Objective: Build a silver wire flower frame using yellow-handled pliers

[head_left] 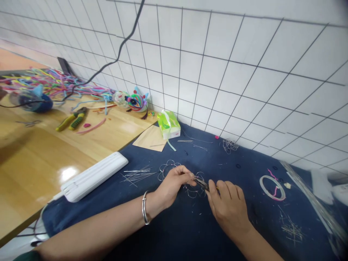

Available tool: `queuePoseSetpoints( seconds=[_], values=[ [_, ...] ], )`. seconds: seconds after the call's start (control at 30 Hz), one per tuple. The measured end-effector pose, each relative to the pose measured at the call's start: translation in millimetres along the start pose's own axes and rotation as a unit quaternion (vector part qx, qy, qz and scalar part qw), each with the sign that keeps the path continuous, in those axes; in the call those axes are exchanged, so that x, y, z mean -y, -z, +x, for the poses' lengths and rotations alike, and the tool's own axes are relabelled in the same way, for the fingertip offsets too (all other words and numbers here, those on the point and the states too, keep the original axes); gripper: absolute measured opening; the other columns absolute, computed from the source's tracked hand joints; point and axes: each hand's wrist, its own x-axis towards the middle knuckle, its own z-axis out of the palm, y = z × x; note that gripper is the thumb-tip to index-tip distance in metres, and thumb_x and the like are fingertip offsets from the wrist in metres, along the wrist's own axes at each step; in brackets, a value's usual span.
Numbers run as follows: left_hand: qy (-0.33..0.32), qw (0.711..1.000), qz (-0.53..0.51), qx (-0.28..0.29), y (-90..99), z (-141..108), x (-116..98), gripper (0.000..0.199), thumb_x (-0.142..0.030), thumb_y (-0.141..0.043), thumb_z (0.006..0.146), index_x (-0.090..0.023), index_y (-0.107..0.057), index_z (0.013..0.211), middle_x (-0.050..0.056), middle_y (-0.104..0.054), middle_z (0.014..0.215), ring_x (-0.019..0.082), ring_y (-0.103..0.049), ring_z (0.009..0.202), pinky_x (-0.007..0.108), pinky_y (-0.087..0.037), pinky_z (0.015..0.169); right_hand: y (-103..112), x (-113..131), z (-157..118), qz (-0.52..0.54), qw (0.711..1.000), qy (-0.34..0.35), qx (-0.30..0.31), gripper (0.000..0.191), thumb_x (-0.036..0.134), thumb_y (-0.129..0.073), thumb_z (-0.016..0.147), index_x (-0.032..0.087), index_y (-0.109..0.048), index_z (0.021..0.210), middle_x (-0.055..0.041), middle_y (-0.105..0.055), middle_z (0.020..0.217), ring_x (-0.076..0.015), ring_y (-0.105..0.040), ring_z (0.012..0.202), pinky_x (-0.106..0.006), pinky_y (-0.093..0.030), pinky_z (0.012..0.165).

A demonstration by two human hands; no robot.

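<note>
Together, hands (228,203) hold metal pliers (201,182) and looped wire (192,197).

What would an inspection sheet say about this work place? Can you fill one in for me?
Surface: dark blue cloth beside a glossy pale wooden tabletop.
Job's things: thin silver wire loops; dark metal pliers.
Clutter: loose straight silver wires, a round white ring, a green-and-white tissue pack, yellow-and-green-handled pliers, multicoloured strands.
Hands: left hand pinches the loops by the pliers' tips; right hand grips the pliers.
Cables: black cord before the wall; dark cords at lower left.
Surroundings: white wall with black grid lines.
</note>
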Motion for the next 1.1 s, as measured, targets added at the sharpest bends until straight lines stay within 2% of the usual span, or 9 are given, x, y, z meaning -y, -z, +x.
queuePoseSetpoints(
  seconds=[0.23,0.37,0.57,0.8,0.97,1.1],
  values=[
    [-0.018,0.999,-0.031,-0.008,-13.2,-3,-4,0.01,-0.016,-0.062,0.072,-0.014,-0.053,0.072,0.001,-0.064,0.07,0.013,-0.062,0.071,0.027,-0.044,0.074,6,-8,-2,-0.004,1.0,-0.012,-0.017,0.03,0.027,-0.055,0.082,0.019,-0.057,0.11,-0.0084,-0.058,0.09,-0.0236,-0.048,0.087,-0.038,-0.035,0.074],
    [0.01,0.998,-0.059,0.014,-21.0,-5,-5,0.011,-0.02,-0.062,0.074,-0.014,-0.052,0.073,0.002,-0.064,0.072,0.015,-0.063,0.073,0.03,-0.045,0.076,9,-13,-4,-0.004,0.999,-0.029,-0.02,0.031,0.029,-0.056,0.082,0.02,-0.057,0.111,-0.0083,-0.058,0.09,-0.0235,-0.048,0.086,-0.038,-0.035,0.074],
    [0.035,0.996,-0.076,0.007,-24.9,2,-3,0.015,-0.026,-0.063,0.075,-0.015,-0.053,0.074,0.003,-0.065,0.072,0.016,-0.063,0.075,0.031,-0.043,0.078,5,-25,-4,0.028,0.998,-0.051,-0.008,0.027,0.028,-0.055,0.082,0.02,-0.059,0.107,-0.0078,-0.058,0.087,-0.0227,-0.047,0.085,-0.037,-0.035,0.074],
    [0.073,0.995,-0.075,0.003,-11.9,10,5,0.016,-0.026,-0.065,0.074,-0.014,-0.053,0.075,0.003,-0.063,0.074,0.017,-0.063,0.08,0.03,-0.043,0.078,-16,-39,-2,0.075,0.99,-0.109,0.04,0.024,0.032,-0.051,0.084,0.02,-0.061,0.103,-0.0078,-0.056,0.088,-0.0215,-0.046,0.083,-0.035,-0.034,0.073],
    [0.061,0.996,-0.057,0.011,-10.5,7,5,0.015,-0.027,-0.063,0.075,-0.015,-0.053,0.075,0.002,-0.062,0.078,0.018,-0.063,0.083,0.033,-0.042,0.082,-39,-48,-6,0.063,0.981,-0.138,0.117,0.024,0.032,-0.046,0.085,0.02,-0.062,0.098,-0.0085,-0.056,0.085,-0.022,-0.046,0.08,-0.035,-0.034,0.069],
    [0.041,0.999,-0.027,0.019,-12.4,4,4,0.014,-0.027,-0.062,0.076,-0.016,-0.054,0.076,0.002,-0.062,0.077,0.017,-0.062,0.082,0.032,-0.042,0.08,-44,-50,-7,0.082,0.978,-0.138,0.133,0.026,0.035,-0.051,0.082,0.018,-0.062,0.099,-0.0119,-0.057,0.096,-0.0278,-0.046,0.095,-0.042,-0.035,0.079]
  ],
)
